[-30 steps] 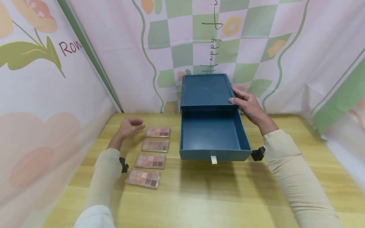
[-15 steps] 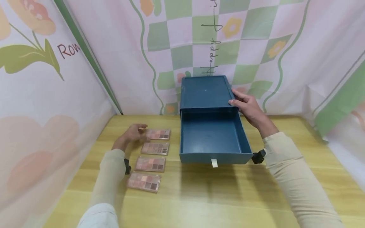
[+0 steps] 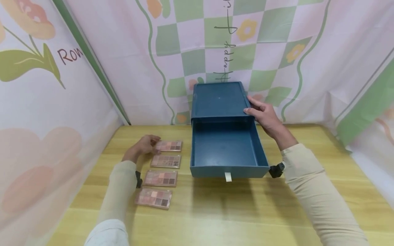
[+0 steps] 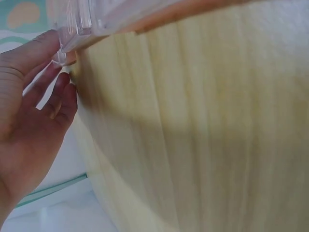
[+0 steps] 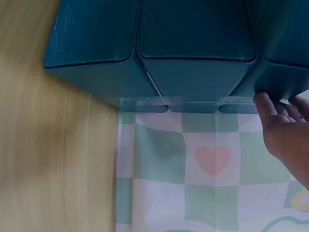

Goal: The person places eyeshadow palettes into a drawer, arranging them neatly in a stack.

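Observation:
My left hand (image 3: 144, 145) pinches the left end of the farthest eyeshadow palette (image 3: 171, 146) on the table. In the left wrist view, the thumb lies along the upper side of the clear-cased palette (image 4: 120, 12) and the fingers are bent at its edge. Nearer me, three more pinkish palettes (image 3: 166, 161) form a column. My right hand (image 3: 267, 118) grips the top right edge of a dark blue drawer unit (image 3: 219, 99), thumb on top. Its top drawer (image 3: 209, 172) is pulled out, bare inside. The right wrist view shows the unit's (image 5: 193, 29) stacked side sections.
The wood-grain table (image 3: 215, 218) runs under everything. A white pull tab (image 3: 228, 177) hangs from the drawer front, which juts out above the tabletop. Behind the unit hangs a green checked cloth (image 3: 215, 34), and a flowered cloth (image 3: 34, 102) borders the left side.
My left hand has moved right and slightly nearer me, from beside the farthest palette onto its left end. The right hand keeps its grip on the drawer unit.

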`<state>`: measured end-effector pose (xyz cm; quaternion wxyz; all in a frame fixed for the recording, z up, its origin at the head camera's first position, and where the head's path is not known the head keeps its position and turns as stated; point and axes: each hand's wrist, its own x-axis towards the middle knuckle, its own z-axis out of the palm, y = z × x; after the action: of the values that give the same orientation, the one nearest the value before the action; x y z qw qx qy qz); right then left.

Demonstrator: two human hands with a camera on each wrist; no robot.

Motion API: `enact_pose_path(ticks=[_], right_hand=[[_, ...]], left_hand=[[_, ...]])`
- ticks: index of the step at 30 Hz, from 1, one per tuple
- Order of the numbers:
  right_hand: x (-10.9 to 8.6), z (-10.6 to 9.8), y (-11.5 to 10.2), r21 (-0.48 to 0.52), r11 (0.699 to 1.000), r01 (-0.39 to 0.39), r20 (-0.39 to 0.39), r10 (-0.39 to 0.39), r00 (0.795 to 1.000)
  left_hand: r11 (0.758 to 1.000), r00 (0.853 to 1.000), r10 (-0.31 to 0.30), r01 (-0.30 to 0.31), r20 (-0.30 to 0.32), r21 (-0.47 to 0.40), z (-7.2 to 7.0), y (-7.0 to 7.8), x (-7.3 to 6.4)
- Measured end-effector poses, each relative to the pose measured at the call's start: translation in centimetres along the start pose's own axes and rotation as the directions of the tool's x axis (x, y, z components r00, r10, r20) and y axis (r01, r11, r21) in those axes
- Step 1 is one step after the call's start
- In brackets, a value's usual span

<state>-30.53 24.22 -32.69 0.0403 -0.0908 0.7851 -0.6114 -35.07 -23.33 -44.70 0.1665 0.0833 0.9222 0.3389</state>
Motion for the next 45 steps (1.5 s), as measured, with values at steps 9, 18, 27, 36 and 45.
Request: enact_pose_path(ticks=[9, 18, 27, 36, 45], right_hand=[[0.0, 0.1, 0.1, -0.022, 1.000, -0.018, -0.006, 0.018, 1.000], [-0.2, 0.0, 0.0, -0.025, 1.000, -0.015, -0.014, 0.015, 1.000], [-0.3, 0.1, -0.2, -0.017, 1.000, -0.002, -0.015, 0.002, 1.000], [-0.3, 0.2, -0.1, 0.025, 1.000, -0.010, -0.007, 0.010, 1.000], [-0.2, 0.1, -0.1, -0.001, 1.000, -0.004, -0.016, 0.004, 1.000]], left_hand=[[1.000, 1.000, -0.005, 0.005, 0.013, 0.003, 0.4, 0.2, 0.4], [1.000, 1.000, 0.002, -0.001, -0.025, 0.019, 0.0, -0.3, 0.6], [1.000, 0.999, -0.014, 0.014, -0.044, -0.004, -0.2, -0.8, 0.7], [1.000, 0.998, -0.009, 0.007, -0.057, -0.020, -0.3, -0.7, 0.5], [0.995, 0.995, 0.051, -0.058, -0.083, -0.086, -1.1, 0.3, -0.4]])
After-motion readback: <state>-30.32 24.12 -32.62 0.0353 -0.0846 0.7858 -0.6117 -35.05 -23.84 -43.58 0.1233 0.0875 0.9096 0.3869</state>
